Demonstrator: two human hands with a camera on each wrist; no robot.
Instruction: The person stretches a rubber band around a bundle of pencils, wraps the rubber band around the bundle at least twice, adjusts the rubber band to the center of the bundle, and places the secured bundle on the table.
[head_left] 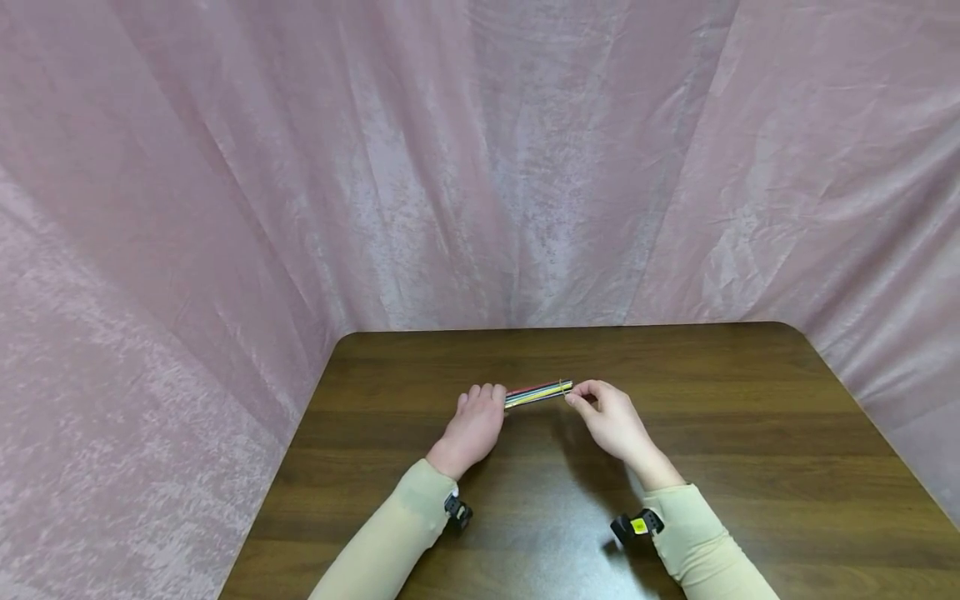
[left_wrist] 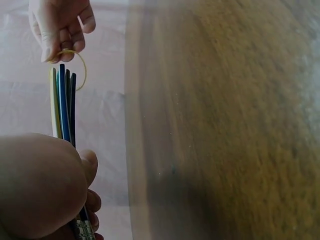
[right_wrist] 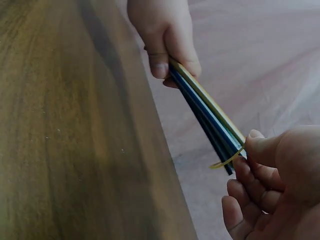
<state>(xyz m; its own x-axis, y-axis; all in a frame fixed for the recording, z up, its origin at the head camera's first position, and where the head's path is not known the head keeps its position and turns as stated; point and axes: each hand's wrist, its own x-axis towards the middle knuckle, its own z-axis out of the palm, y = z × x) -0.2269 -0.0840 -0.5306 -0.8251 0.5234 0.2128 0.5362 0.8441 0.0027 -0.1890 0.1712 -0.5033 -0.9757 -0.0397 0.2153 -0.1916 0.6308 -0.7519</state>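
My left hand (head_left: 477,425) grips a bundle of pencils (head_left: 532,395) in several colours, among them yellow, blue, black and red. In the left wrist view a metal ferrule (left_wrist: 84,229) shows below the fist. The far ends of the pencils (right_wrist: 207,107) stick out towards my right hand (head_left: 611,423). Between thumb and fingertips, the right hand pinches a thin yellow rubber band (left_wrist: 84,72). That band (right_wrist: 226,162) loops around the pencils' free ends, standing loosely off them on one side. The pencils' other ends are mostly hidden by the left hand.
Both hands are over a brown wooden table (head_left: 420,367) with rounded back corners. Pink curtains (head_left: 525,167) hang behind it and along its sides. A small black camera (head_left: 459,511) is worn at the left wrist, another camera (head_left: 636,527) at the right.
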